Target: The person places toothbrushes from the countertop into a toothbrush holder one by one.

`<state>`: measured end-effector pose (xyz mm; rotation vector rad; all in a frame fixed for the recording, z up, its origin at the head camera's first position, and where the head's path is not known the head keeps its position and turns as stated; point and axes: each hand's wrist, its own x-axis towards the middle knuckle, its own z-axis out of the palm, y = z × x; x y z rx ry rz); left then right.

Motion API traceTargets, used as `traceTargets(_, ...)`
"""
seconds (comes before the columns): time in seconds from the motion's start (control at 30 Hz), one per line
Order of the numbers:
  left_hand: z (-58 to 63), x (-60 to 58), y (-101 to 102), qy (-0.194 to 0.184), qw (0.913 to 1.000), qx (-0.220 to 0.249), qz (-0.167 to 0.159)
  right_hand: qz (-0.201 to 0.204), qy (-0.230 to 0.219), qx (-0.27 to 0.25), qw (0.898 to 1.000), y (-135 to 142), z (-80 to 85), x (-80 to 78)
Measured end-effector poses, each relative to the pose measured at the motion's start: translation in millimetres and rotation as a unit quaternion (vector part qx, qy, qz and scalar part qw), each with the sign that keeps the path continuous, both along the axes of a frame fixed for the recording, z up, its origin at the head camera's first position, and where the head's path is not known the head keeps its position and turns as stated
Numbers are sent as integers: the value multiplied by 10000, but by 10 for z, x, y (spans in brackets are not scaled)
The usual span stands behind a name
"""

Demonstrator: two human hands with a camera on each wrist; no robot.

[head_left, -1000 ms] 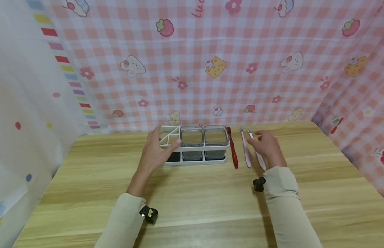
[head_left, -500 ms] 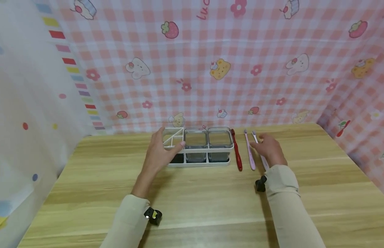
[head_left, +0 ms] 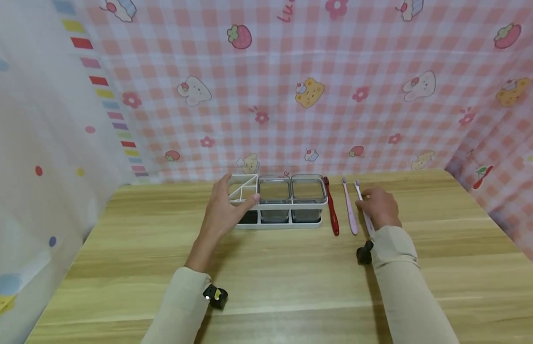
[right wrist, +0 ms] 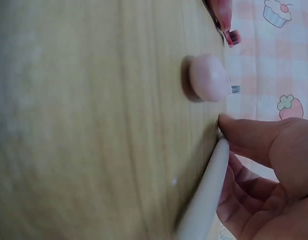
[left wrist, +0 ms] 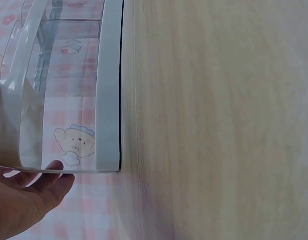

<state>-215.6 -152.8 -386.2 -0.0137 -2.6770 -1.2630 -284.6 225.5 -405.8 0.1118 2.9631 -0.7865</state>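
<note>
My left hand (head_left: 221,205) grips the left end of a white toothbrush holder (head_left: 275,207), its thumb over the front of the upper frame. In the left wrist view, fingertips touch the end of the holder (left wrist: 107,100). Two clear cups (head_left: 308,191) sit in its middle and right slots; the left slot has a divided white top. My right hand (head_left: 380,205) pinches a white toothbrush (head_left: 368,223) between thumb and fingers, low over the table. The right wrist view shows the white handle (right wrist: 206,200) running toward the camera, with part of the brush hidden behind the thumb.
A pink toothbrush (head_left: 350,212) lies just left of the white one, and a red toothbrush (head_left: 332,210) lies close beside the holder. All are on a wooden table (head_left: 283,286) backed by a pink checked cloth (head_left: 266,86).
My right hand has come down onto the white toothbrush, and its thumb and fingers have drawn together on it. The left hand keeps its place on the holder. The head view has shifted slightly.
</note>
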Motion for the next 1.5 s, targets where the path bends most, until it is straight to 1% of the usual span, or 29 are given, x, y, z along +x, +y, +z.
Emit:
traceTargets(0.07, 0, 1, -8, 5, 10000, 4, 8, -44, 16, -40, 10000, 6, -11, -6)
traceTargets(0.13, -7, 4, -13, 1, 10000, 11, 19, -107, 131, -137, 9998, 33, -40, -6)
traceTargets(0.27, -14, 6, -15, -30, 10000, 26, 35, -445, 356, -464, 9973, 91, -95, -3)
traceTargets(0.37, -7, -1, -15, -33, 10000, 48, 33, -776, 318, -823, 9931, 122, -101, 1)
traceTargets(0.47, 4, -7, -9, -32, 10000, 76, 15, -979, 219, -1250, 9871, 152, -103, -2)
traceTargets(0.53, 13, -10, -5, -42, 9999, 100, 4, -1107, 109, -1768, 9779, 169, -105, -11)
traceTargets(0.6, 25, -14, -2, -58, 9999, 121, -2, -1208, 39, -2275, 9663, 188, -100, -21)
traceTargets(0.67, 30, -22, -4, -65, 9999, 135, 4, -1292, -16, -2765, 9523, 199, -94, -26)
traceTargets(0.7, 32, -25, -5, -71, 9999, 141, 10, -1338, -26, -2931, 9467, 203, -89, -25)
traceTargets(0.87, 25, -32, -9, -61, 9998, 155, 51, -1517, -61, -3425, 9272, 199, -64, -4)
traceTargets(1.0, -16, 11, -9, -40, 9999, 153, 40, -1726, 22, -3902, 9044, 169, -65, 51)
traceTargets(1.1, -57, 44, 7, -109, 9998, 160, -14, -1937, 119, -4169, 8880, 161, -58, 109)
traceTargets(1.17, -83, 63, 12, -193, 9996, 185, 2, -2058, 207, -4255, 8810, 148, -40, 133)
traceTargets(1.3, -94, 59, -5, -218, 9995, 199, 69, -2128, 411, -4313, 8758, 100, 40, 132)
traceTargets(1.33, -89, 50, -8, -205, 9996, 192, 96, -2134, 479, -4347, 8736, 87, 66, 123)
traceTargets(1.4, -69, 28, -14, -145, 9997, 176, 94, -2138, 581, -4358, 8723, 63, 123, 105)
traceTargets(1.5, -28, -9, -10, -42, 9998, 177, 34, -2110, 861, -4407, 8682, 35, 219, 73)
